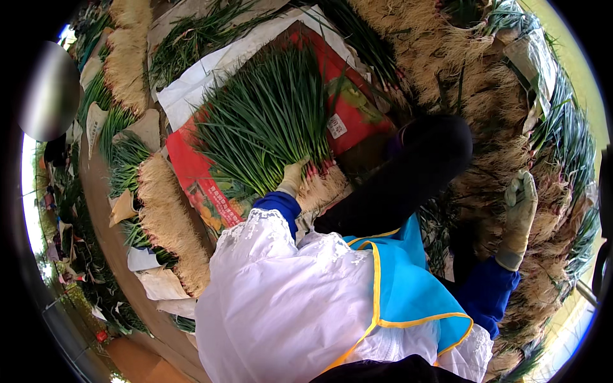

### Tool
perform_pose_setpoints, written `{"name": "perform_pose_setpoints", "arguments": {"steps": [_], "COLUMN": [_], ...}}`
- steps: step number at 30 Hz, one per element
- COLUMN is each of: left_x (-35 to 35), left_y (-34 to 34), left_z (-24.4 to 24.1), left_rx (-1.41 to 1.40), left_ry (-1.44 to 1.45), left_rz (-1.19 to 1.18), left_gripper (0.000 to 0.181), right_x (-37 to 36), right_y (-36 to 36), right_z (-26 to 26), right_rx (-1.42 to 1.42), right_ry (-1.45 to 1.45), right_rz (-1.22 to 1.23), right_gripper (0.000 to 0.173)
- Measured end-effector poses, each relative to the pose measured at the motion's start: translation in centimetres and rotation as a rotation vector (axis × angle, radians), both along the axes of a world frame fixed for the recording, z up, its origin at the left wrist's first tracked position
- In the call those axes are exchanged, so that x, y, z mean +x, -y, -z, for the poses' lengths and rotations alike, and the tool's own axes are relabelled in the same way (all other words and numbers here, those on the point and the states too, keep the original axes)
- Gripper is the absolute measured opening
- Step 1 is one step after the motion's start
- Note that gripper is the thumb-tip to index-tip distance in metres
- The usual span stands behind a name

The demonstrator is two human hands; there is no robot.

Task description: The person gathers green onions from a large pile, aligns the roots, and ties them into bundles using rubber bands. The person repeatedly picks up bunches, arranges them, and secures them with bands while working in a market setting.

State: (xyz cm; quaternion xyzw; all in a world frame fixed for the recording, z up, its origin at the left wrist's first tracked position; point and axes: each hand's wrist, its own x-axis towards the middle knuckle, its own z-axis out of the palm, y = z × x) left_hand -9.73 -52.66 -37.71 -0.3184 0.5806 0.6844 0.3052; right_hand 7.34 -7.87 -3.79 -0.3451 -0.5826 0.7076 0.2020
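Observation:
A fanned heap of green onions lies before me on a red printed sack. Its leaves point away and its pale roots face my body. My left hand, in a pale work glove, grips stems at the left side of the root end. Off to the right, my gloved right hand is raised over or beside stacked onion roots. Its fingers lie close together and curl slightly. Nothing shows in it, though the palm is partly hidden.
Rooted onion bundles line the left side, with paper pieces around them. Loose green leaves lie at the upper left. A tall onion stack curves along the right by a yellowish wall. My bent black-clad leg sits between the hands.

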Motion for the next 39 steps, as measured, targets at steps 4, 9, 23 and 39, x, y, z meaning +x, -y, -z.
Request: {"name": "perform_pose_setpoints", "arguments": {"steps": [4, 9, 23, 39], "left_x": [0.3, -1.7, -16.0, -4.8], "left_y": [4.4, 3.1, -10.1, -38.9], "left_z": [-0.7, -7.3, -18.2, -41.1], "left_rx": [-0.495, -0.956, -0.427, 0.664], "left_ry": [-0.137, -0.570, -0.222, -0.870], "left_rz": [0.140, 0.674, 1.589, 1.655], "left_gripper": [0.051, 0.042, 0.020, 0.031], "right_x": [3.4, 6.9, -4.2, 4.7], "right_y": [-0.6, -0.1, -7.9, -16.7], "right_z": [1.1, 2.8, 1.8, -8.0], "right_rx": [0.053, 0.248, 1.364, 1.156], "right_ry": [0.084, 0.246, 0.596, -0.330], "right_rz": [0.055, 0.133, 0.144, 0.339], "right_gripper": [0.022, 0.022, 0.050, 0.016]}}
